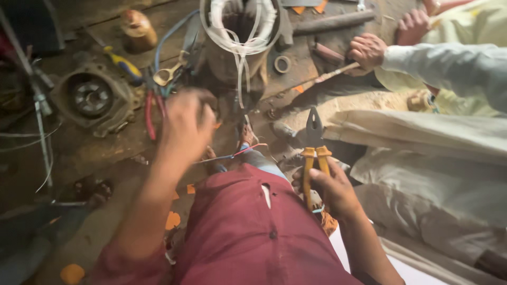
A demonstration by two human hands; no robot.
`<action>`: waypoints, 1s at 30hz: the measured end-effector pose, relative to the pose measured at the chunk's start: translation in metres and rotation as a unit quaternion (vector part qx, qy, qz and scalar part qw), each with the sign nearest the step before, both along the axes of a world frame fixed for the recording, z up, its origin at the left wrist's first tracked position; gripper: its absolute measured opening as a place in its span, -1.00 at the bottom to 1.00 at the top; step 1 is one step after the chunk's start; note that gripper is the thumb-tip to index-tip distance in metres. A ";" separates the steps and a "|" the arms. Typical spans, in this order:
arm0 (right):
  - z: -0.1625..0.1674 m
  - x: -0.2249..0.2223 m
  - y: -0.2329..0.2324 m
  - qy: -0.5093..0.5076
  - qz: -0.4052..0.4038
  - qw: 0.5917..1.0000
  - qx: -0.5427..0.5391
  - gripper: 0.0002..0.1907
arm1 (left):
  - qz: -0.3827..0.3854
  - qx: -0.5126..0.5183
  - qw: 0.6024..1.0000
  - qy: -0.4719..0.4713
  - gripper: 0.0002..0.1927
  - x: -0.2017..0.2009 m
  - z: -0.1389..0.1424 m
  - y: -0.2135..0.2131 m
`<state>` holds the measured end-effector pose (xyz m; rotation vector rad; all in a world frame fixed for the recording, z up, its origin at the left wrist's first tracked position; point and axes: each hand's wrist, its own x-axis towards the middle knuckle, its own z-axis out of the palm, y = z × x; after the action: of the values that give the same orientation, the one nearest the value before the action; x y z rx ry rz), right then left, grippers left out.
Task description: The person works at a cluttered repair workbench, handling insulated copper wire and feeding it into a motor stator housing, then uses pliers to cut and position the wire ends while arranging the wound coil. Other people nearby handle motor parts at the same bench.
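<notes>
Clamping its grip around the yellow handles, the right hand holds a pair of pliers upright, dark jaws pointing up and away from the body. The left hand is blurred and closed into a loose fist near thin red and blue wires; whether its grip actually pinches them I cannot tell. Those wires run across just above the maroon-clad knee in the foreground.

Beyond the left hand stands a dark cylindrical motor body with a coil of white tubing looped over its open top and strands hanging down its side. Left of it lie red-handled pliers, a yellow-and-blue screwdriver and a round grey metal end cover on the dirty wooden floor. A small metal ring rests to the right of the motor.

At upper right, another person's hand, in a pale sleeve, grips a thin stick-like tool. Pale cloth covers the right side.
</notes>
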<state>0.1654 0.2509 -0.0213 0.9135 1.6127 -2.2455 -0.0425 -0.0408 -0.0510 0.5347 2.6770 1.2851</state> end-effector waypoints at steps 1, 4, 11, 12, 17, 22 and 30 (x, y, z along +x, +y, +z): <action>0.002 0.001 -0.003 0.009 0.010 1.000 0.010 -0.56 | -0.062 0.075 0.994 -0.055 -0.67 0.014 0.010 0.002; 0.013 0.000 -0.012 0.052 0.067 0.988 0.132 -0.56 | -0.207 0.070 0.976 0.007 -0.42 0.032 0.038 0.010; 0.037 -0.007 -0.030 0.140 0.153 0.912 0.353 -0.49 | -0.123 0.083 0.947 -0.286 -0.71 0.036 0.057 0.048; 0.037 -0.007 -0.030 0.151 0.130 0.922 0.332 -0.40 | -0.117 0.077 0.940 -0.311 -0.72 0.036 0.056 0.049; 0.023 -0.011 -0.029 0.104 0.001 0.992 0.072 -0.05 | -0.119 0.182 0.944 -0.247 -0.76 0.039 0.056 0.047; 0.015 -0.018 -0.032 0.185 -0.124 0.929 -0.296 -0.14 | -0.119 0.167 0.948 -0.243 -0.76 0.040 0.060 0.051; -0.003 -0.033 -0.058 0.035 0.017 0.989 0.139 -0.37 | -0.071 0.261 0.928 -0.258 -0.80 0.042 0.064 0.064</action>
<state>0.1321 0.1933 -0.0243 0.8710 1.9944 -2.0842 -0.0003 0.0235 0.0126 0.3589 1.8381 1.7970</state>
